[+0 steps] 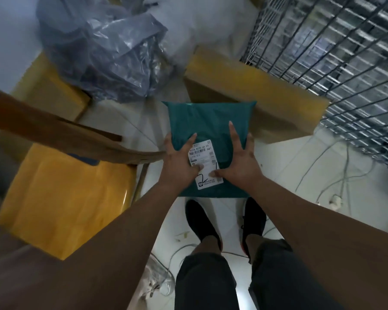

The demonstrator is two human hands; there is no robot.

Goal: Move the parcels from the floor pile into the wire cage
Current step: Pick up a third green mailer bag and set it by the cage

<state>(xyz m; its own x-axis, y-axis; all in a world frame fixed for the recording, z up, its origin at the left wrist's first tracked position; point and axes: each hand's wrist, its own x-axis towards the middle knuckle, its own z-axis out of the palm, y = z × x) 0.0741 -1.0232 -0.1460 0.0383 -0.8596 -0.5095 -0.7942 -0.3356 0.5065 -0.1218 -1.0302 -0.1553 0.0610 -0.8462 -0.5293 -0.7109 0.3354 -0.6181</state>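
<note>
Tile floor (285, 162) with loose cables (345, 175), wire cage (334, 41) right of green parcel (206, 121).

Dead centre is the parcel (211, 128), held with the left hand (179, 162) on its 9 o'clock edge and the right hand (240, 159) on its 3 o'clock edge. Both thumbs are on the label (205, 153) on top. At 1 o'clock a long box (244, 81) lies just behind the parcel, beside the wire cage (334, 52) at 2 o'clock. Plastic bags (112, 52) are heaped at 11 o'clock. A big box (61, 198) sits at 8 o'clock, the shoes (202, 222) at 6 and the cables (336, 180) on the floor at 4.
</note>
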